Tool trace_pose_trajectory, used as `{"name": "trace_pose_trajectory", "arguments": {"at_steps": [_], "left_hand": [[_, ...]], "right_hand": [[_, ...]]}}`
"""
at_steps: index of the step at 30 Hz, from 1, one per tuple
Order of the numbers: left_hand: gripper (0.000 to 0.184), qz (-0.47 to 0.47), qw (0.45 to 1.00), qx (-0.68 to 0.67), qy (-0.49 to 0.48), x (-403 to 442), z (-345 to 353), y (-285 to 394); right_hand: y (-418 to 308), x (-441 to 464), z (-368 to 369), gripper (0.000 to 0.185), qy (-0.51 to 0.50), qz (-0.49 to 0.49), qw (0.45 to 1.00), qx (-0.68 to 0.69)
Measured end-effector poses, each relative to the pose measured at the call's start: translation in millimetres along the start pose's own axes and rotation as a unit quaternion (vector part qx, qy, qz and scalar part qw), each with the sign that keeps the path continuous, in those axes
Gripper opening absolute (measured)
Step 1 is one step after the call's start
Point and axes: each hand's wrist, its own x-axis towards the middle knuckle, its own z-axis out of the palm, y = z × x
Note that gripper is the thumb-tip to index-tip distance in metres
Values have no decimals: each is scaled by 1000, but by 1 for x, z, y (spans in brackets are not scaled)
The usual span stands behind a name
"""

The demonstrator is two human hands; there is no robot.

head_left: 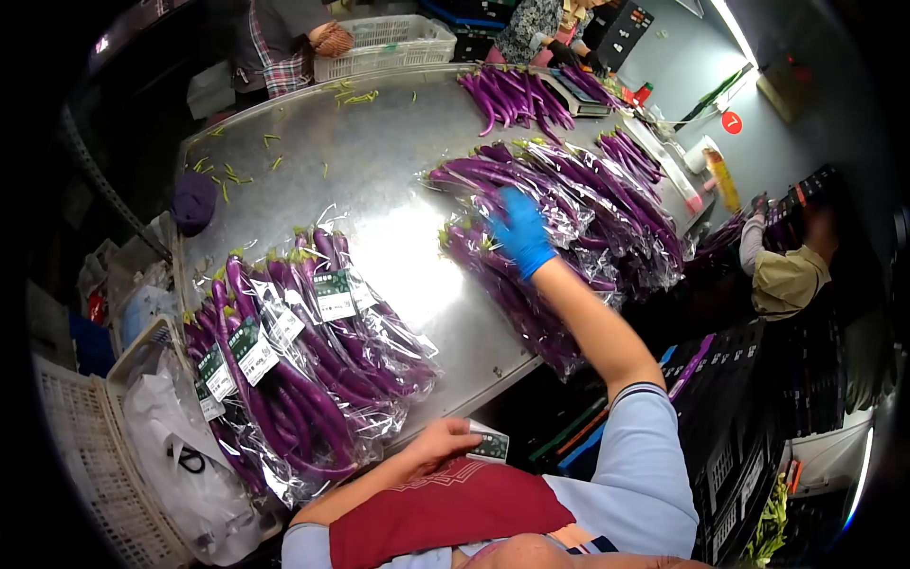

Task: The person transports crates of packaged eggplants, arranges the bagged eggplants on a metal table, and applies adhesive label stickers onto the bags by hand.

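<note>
My left hand, bare, is by the table's near edge and pinches a small stack of green-and-white labels. My right hand, in a blue glove, reaches forward into the pile and grips the stem end of a clear bag of long purple eggplants; its fingertips are partly hidden. More bagged eggplants lie around and beyond that hand. To the left, several bagged eggplants lie overlapped, with green-and-white labels on the bags.
Loose eggplants lie beside a scale at the far end of the metal table. Co-workers stand at the far side and right. A white crate is behind; a basket holds plastic bags at left. Black crates stand right.
</note>
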Motion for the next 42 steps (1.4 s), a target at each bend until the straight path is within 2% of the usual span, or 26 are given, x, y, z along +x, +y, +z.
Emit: {"name": "trace_pose_trajectory", "arguments": {"at_steps": [1, 3, 5, 7, 9, 11, 13, 14, 15, 17, 19, 20, 22, 23, 24, 25, 27, 30, 31, 33, 34, 35, 37, 39, 41, 42], "left_hand": [[17, -3, 1000, -2, 1, 5, -1, -3], [20, -4, 1000, 1, -13, 15, -7, -8], [20, -4, 1000, -13, -5, 20, -6, -7], [20, -7, 999, -50, 3, 17, 0, 0], [20, -3, 999, -51, 13, 16, -1, 0], [19, 16, 999, -19, 24, 23, -6, -4], [19, 36, 999, 1, -5, 17, 2, 5], [20, 49, 998, 23, -20, 16, 6, 9], [21, 64, 996, 48, -36, 15, 9, 10], [20, 87, 992, 46, -78, 23, 7, 3], [21, 102, 990, 8, -96, 24, 7, -2], [22, 106, 988, -18, -113, 20, 10, 3], [24, 112, 986, -54, -109, 18, 9, 0], [26, 109, 986, -69, -109, 17, 9, 0], [28, 127, 981, -77, -126, 11, 13, 6], [29, 125, 984, -70, -103, 6, 19, 12], [30, 115, 987, -65, -91, -3, 24, 23], [29, 127, 990, -36, -51, -1, 22, 24], [28, 129, 991, -26, -38, 2, 21, 22], [22, 141, 988, -29, -54, 7, 15, 15], [21, 125, 991, 7, -44, 2, 13, 22], [23, 122, 991, -25, -51, 0, 16, 25], [28, 65, 989, -102, -90, -1, 18, 21], [32, 38, 991, -71, -104, 0, 15, 13], [32, 32, 992, -24, -119, 1, 10, 2], [28, 23, 993, -15, -118, -1, 10, 2]], "right_hand": [[34, 13, -3, 47, -13, 65, 992, -108], [69, 24, -13, 53, -120, 189, 937, -270], [80, 38, -11, 52, -209, 214, 901, -313], [101, 61, -8, 47, -326, 288, 873, -219], [110, 68, -7, 47, -368, 258, 870, -203], [114, 74, -9, 43, -284, 215, 923, -147], [101, 98, -17, 43, -254, 212, 942, -55], [80, 111, -27, 43, -279, 196, 939, -29], [76, 114, -24, 45, -237, 170, 956, -34], [51, 108, -35, 41, -250, 226, 940, 52], [27, 78, -42, 34, -234, 289, 892, 258], [1, 59, -51, 29, -249, 330, 866, 282], [0, -15, -8, 32, -207, 335, 853, 344], [-24, -53, 6, 33, -156, 347, 783, 492], [-25, -98, 30, 42, -191, 381, 803, 417], [-40, -117, 31, 49, -295, 392, 798, 351], [-33, -166, 58, 51, -355, 273, 869, 209], [-82, -114, -17, 52, -257, 2, 931, 260], [-102, -102, -42, 50, -436, 238, 686, 531], [-114, -101, -61, 47, -599, 142, 609, 500], [-116, -100, -69, 44, -643, 103, 620, 438], [-116, -97, -74, 40, -683, 59, 624, 374], [-106, -94, -79, 21, -685, 180, 570, 417], [-86, -97, -79, 16, -659, 213, 583, 426], [-71, -96, -83, 13, -657, 258, 576, 412], [-60, -106, -79, 22, -656, 278, 561, 420]]}}
